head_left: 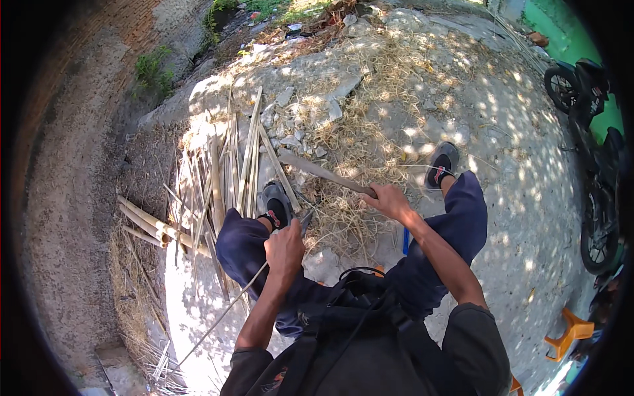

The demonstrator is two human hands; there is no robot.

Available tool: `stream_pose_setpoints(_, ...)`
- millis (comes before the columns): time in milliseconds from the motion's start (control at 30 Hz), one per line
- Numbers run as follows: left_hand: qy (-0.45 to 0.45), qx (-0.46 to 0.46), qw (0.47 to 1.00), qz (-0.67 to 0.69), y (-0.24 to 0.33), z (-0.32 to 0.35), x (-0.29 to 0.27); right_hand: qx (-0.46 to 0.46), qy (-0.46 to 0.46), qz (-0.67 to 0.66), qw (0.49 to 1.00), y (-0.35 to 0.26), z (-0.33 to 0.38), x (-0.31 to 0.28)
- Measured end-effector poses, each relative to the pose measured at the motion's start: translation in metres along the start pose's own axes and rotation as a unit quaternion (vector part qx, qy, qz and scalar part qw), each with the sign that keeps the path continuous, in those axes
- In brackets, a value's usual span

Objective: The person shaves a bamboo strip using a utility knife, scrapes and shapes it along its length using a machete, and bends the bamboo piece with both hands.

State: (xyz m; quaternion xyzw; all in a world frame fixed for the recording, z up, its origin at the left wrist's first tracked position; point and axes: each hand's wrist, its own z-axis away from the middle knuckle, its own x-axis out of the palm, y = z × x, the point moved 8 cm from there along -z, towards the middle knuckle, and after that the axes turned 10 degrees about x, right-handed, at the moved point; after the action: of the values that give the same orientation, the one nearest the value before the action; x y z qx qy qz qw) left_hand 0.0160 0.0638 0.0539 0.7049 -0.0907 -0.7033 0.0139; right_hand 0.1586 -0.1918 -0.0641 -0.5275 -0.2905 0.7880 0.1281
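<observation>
Gripping the knife [320, 171] at its near end, held the right hand [392, 201] between the knees [469, 191] and aimed the knife forward-left over the straw [366, 223]. Had the left hand [285, 249] closed around a strip [247, 289], near the left shoe [277, 203], with the forearm [266, 311] directed forward.

The left hand [284, 251] is curled up tight near the left knee [238, 237]. The right hand [391, 202] is curled too, farther out. The left arm [261, 317] and right arm [442, 252] both reach forward.
</observation>
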Motion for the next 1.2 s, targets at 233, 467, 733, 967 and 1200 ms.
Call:
stream_pose_setpoints(233, 0.003, 0.024, 0.999, 0.031, 0.008, 0.006, 0.024, 0.009, 0.096, -0.039, 0.995, 0.011, -0.009, -0.005)
stream_pose_setpoints(467, 0.023, -0.042, 0.998, 0.045, 0.006, -0.014, 0.027, -0.024, 0.029, -0.093, 0.995, -0.021, 0.004, 0.008)
stream_pose_setpoints(733, 0.009, 0.021, 0.997, -0.067, -0.011, -0.1, 0.039, 0.094, -0.02, -0.289, 0.952, 0.009, -0.012, 0.07)
stream_pose_setpoints(967, -0.005, 0.086, 0.99, -0.112, -0.046, -0.19, 0.13, 0.188, 0.004, -0.36, 0.914, 0.07, -0.027, 0.176)
stream_pose_setpoints(1200, -0.051, 0.128, 0.979, -0.152, -0.05, -0.215, 0.202, 0.219, 0.065, -0.249, 0.941, 0.122, -0.03, 0.212)
